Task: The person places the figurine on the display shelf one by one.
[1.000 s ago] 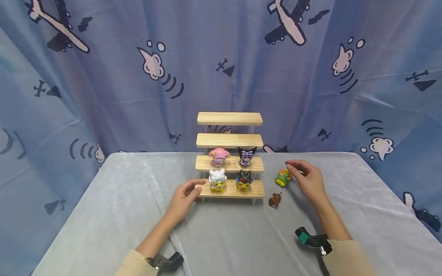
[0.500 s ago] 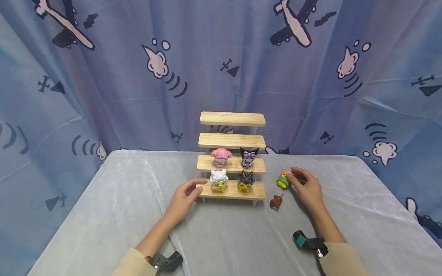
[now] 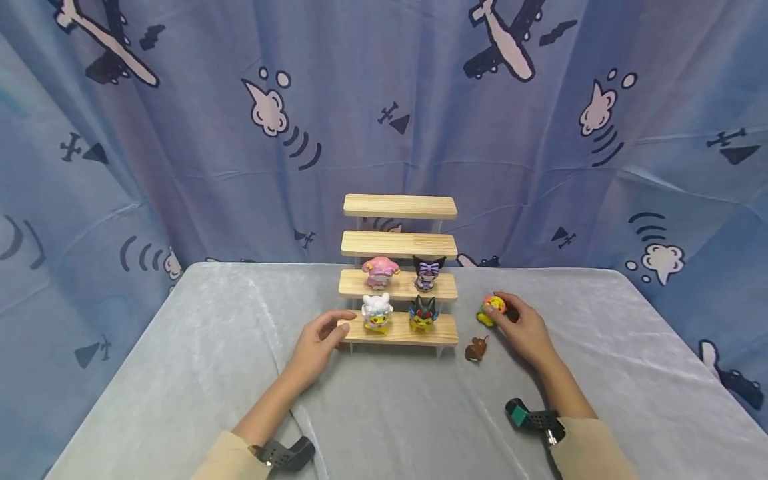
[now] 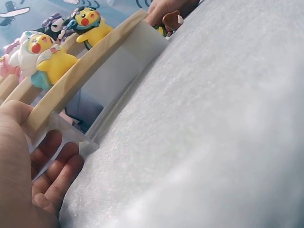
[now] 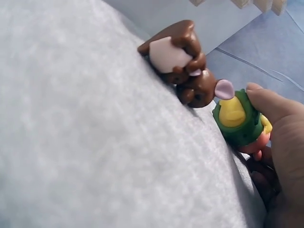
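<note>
My left hand [image 3: 318, 343] grips the left end of a tiered wooden display stand [image 3: 351, 331]. In the left wrist view its thumb lies on the lowest board and its fingers [image 4: 66, 173] curl behind the clear side panel. My right hand [image 3: 528, 330] pinches a green and yellow figurine [image 3: 487, 312] on the cloth right of the stand. The right wrist view shows this figurine [image 5: 242, 128] tipped over, thumb on its green part, some fingers hidden beneath. Just in front of it lies a brown mouse figurine [image 3: 477, 349], apart from the hand.
On the lowest board stand a white-hooded yellow figurine [image 3: 377, 313] and a black-hooded yellow one [image 3: 423, 313]. The board above carries a pink figurine [image 3: 381, 272] and a black-purple one [image 3: 428, 272]. Grey cloth covers the table [image 3: 384, 413]; a blue curtain [image 3: 348, 100] hangs behind.
My right hand has come down and slightly left onto the green and yellow figurine, and now holds it with its top turned. My left hand stays on the stand.
</note>
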The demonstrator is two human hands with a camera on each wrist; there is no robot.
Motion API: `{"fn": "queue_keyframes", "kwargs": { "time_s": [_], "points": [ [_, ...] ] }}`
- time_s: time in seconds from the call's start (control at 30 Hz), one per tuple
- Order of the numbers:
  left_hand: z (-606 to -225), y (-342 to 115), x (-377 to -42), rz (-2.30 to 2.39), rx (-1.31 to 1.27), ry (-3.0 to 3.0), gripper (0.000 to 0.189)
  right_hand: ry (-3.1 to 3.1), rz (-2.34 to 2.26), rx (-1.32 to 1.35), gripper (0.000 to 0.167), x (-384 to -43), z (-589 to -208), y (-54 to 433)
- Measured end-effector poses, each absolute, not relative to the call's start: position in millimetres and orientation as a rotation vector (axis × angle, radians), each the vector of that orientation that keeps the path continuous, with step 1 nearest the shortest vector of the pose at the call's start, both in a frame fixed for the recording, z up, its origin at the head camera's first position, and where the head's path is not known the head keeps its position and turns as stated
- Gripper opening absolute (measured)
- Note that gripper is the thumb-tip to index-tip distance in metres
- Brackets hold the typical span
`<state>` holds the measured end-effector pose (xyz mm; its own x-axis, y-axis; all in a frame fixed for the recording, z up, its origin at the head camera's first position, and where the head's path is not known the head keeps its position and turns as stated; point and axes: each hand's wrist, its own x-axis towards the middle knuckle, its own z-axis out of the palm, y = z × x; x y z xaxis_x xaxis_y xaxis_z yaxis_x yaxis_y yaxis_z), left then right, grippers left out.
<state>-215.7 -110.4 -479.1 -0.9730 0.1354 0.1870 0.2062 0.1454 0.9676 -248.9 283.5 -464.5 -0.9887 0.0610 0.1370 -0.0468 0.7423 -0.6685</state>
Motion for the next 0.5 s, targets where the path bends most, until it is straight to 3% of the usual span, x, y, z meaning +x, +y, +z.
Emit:
{"fn": "queue_keyframes", "kwargs": {
  "time_s": [0.5],
  "points": [
    [-479.4,-111.0,-216.3,-1.970,-0.355,-2.347,0.024,-2.607,1.236,0.205,0.053,-246.7,-469.9,284.1]
  ]
}}
